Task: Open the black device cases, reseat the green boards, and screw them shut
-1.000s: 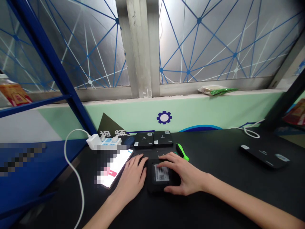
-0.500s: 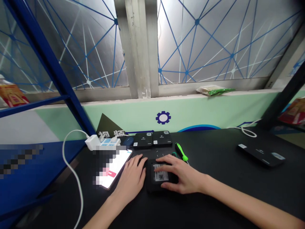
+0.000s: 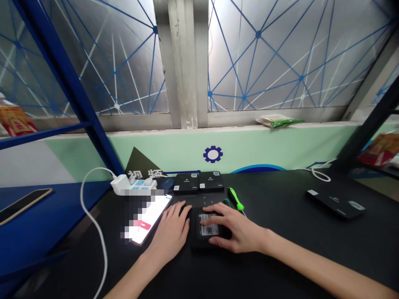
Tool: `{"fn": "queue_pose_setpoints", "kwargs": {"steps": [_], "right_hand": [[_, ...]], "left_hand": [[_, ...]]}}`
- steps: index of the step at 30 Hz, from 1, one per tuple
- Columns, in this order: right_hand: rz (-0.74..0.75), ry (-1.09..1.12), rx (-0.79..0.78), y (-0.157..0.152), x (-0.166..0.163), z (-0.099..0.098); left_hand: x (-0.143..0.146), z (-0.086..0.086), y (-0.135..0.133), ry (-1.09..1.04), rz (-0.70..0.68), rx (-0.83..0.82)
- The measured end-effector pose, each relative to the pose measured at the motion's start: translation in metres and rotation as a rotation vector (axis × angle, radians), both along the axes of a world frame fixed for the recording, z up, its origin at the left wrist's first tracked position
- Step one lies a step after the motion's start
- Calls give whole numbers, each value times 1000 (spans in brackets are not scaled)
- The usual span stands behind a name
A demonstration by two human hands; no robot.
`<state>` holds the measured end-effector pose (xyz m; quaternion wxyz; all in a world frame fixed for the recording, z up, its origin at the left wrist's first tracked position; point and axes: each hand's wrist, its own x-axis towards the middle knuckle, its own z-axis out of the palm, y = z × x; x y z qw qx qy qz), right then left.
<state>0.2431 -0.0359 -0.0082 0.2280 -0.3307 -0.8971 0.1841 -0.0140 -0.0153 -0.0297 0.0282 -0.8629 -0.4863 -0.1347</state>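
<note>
A black set-top box (image 3: 195,232) with a white printed label lies on the table in front of me. Across its top and right side rests my right hand (image 3: 229,226), its fingers and thumb spread, the fingertips touching the label area. My left hand (image 3: 174,224) lies flat on the table between the box and a lit phone (image 3: 152,218), fingers stretched forward; it holds nothing. Just behind the box are several small screws (image 3: 205,202). A green-handled screwdriver (image 3: 236,199) lies beyond my right hand, with a dark green handle (image 3: 227,202) partly hidden beside it.
Two black boxes (image 3: 186,182) sit side by side near the wall; another box (image 3: 335,203) lies at the right. A power strip (image 3: 141,186) with a white charger and cable (image 3: 101,232) is at the left. A second phone (image 3: 25,203) rests on the blue surface.
The view has shifted very slightly. Both hands and the set-top box keep the same positions relative to each other.
</note>
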Motion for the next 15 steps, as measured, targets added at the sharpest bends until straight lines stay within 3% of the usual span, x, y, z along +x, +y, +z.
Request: {"fn": "queue_pose_setpoints", "kwargs": {"steps": [15], "right_hand": [[-1,-36,28,0,1,0]], "left_hand": [[-2,-5,2,-54,-20,30]]}}
